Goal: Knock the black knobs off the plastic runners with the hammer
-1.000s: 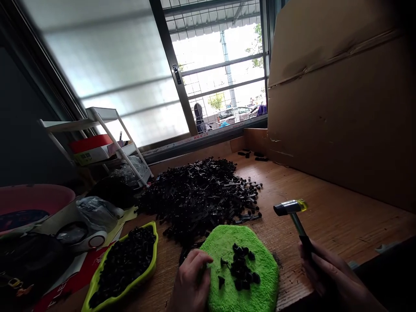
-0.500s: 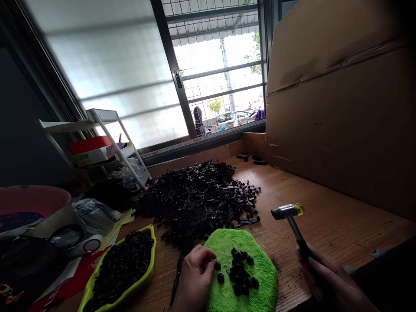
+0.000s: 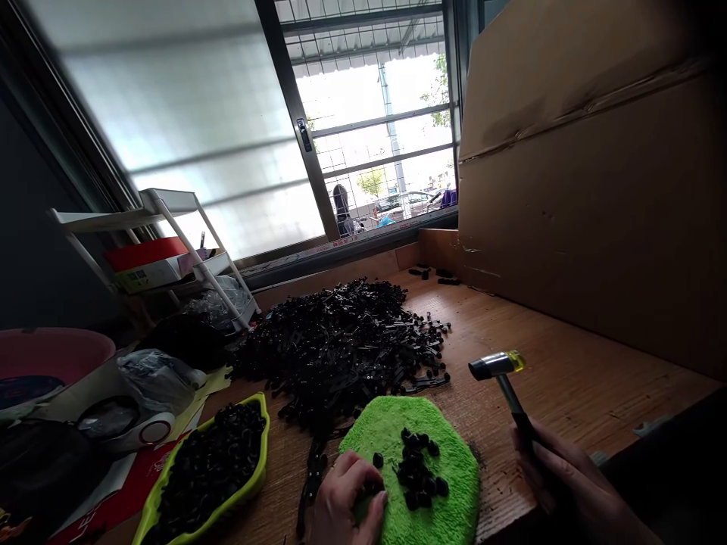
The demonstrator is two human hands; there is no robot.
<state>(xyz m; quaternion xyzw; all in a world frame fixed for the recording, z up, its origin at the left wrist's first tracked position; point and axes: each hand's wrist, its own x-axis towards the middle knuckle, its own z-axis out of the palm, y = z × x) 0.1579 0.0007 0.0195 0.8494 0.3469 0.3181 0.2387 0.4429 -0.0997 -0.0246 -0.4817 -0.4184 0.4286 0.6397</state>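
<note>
In the head view, our left hand (image 3: pixel 345 496) is curling over the left edge of a green pad (image 3: pixel 448 518), its thumb and fingers bending towards each other around something dark; we cannot tell whether they are pinching a piece. Our right hand (image 3: pixel 560 465) is wrapping its fingers round the handle of a hammer (image 3: pixel 497 365), whose head is hovering over the table (image 3: pixel 539 341), apart from the pad. A cluster of small black caps (image 3: pixel 417 471) is lying on the pad, and one loose cap (image 3: pixel 378 459) is sitting just beside our left fingers. Behind the pad a big heap of black parts (image 3: pixel 341 348) is spreading, and at the left a yellow tray (image 3: pixel 263 446) is holding more black pieces. To be handling these well, we are judging that our left fingers should be gripping one piece lightly by its rim, with the cluster lying aside and the hammer head hanging well clear of the knuckles. As for writing, a red sheet (image 3: pixel 145 473) is showing white capitals, seemingly "LE", with the rest running out of sight; the red lettering on the window sill (image 3: pixel 345 242) is looking too small for reading.
</note>
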